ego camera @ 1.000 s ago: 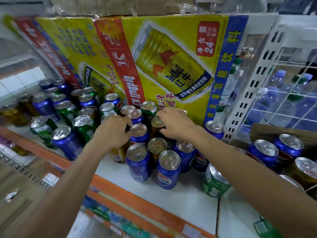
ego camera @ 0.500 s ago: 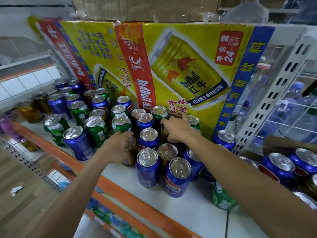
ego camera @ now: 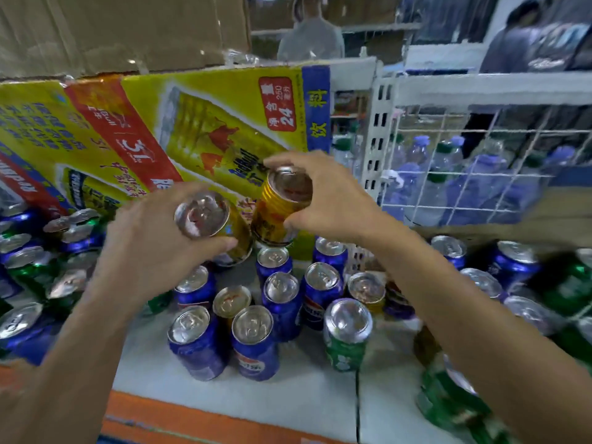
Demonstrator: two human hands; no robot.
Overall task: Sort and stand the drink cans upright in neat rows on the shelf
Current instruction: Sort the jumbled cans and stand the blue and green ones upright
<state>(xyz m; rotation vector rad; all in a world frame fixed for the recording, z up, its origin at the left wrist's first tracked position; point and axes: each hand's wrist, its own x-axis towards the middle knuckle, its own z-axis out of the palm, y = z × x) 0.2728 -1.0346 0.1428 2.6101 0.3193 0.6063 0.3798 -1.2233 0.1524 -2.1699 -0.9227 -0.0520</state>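
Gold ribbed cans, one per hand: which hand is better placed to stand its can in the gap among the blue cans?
Probably left: left hand holds its gold can just above the gap; right hand holds the other can further right.

two gold cans (ego camera: pixel 278 206) held, two hands (ego camera: pixel 336 203), one yellow carton (ego camera: pixel 205 123), perhaps thirty shelved cans (ego camera: pixel 253 344)

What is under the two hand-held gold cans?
A blue can stands upright on the white shelf just below the right hand's gold can. The left hand and its gold can cover whatever lies beneath them.
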